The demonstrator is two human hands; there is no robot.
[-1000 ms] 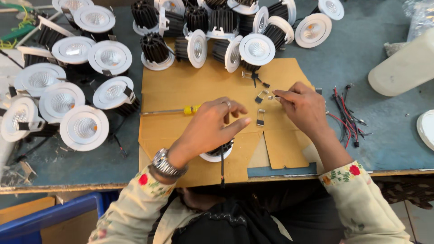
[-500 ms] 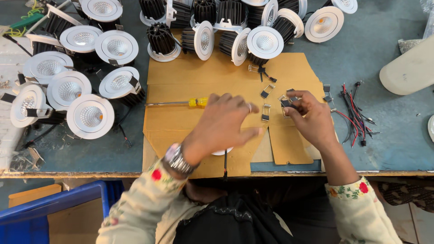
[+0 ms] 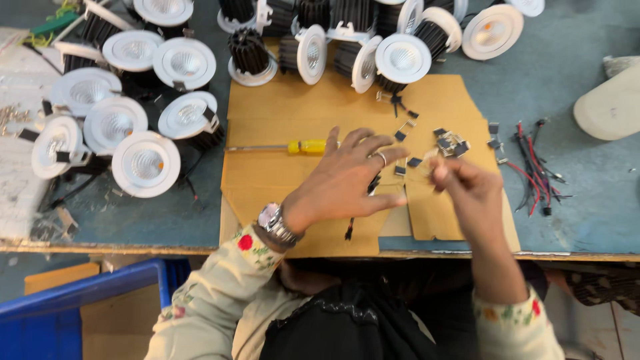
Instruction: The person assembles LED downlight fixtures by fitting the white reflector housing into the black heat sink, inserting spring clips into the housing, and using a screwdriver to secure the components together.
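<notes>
Head view: workbench (image 3: pixel 587 200) front edge runs across the lower frame, just under both wrists. A sheet of cardboard (image 3: pixel 267 180) lies on it and reaches that edge; its near part is cut into flaps. Open room — the left half of the cardboard below the screwdriver (image 3: pixel 293 147), and the blue-grey bench top right of the wires (image 3: pixel 533 167). Tight spots: round white lamps (image 3: pixel 143 163) crowd the left side, more lamps (image 3: pixel 403 59) with black finned bodies line the far edge of the cardboard, and a pale rounded object (image 3: pixel 610 103) sits at the right border.

Left hand (image 3: pixel 347 180) is spread flat, fingers splayed, palm down over a part on the cardboard — only a black lead (image 3: pixel 349 230) shows from under it, so what it presses I cannot tell. Ring on one finger, metal watch (image 3: pixel 277 223) on the wrist.

Right hand (image 3: pixel 470 193) is raised just beside the left, fingertips pinched together; it is blurred, and whether anything sits between them I cannot tell.

Small clips (image 3: pixel 450 143) — dark and silvery, tiny — lie scattered on the cardboard just beyond the right fingertips, a few strays nearer the lamps. Red and black wires lie loose on the bench, off the cardboard's right side.
</notes>
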